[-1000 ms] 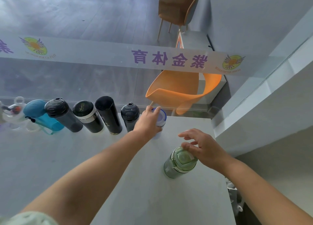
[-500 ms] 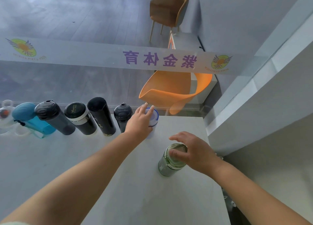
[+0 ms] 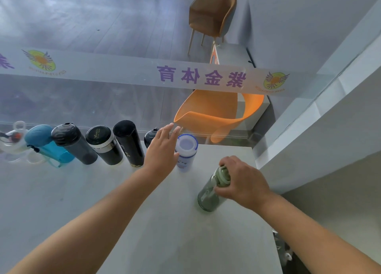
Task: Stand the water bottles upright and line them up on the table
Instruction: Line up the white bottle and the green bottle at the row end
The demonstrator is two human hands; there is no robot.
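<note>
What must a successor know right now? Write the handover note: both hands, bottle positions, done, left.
Left hand: open, fingers spread, beside the white bottle with the blue-rimmed lid; contact cannot be told.
Right hand: closed on the lid end of the green translucent bottle, which stands apart, nearer than the row.
Row along the far edge of the grey table: clear bottle, blue bottle, smoky dark bottle, black steel-banded flask, tall black tumbler, small black bottle, then the white one.
Done: seven upright in line.
Left: set the green bottle at the row's right end.
</note>
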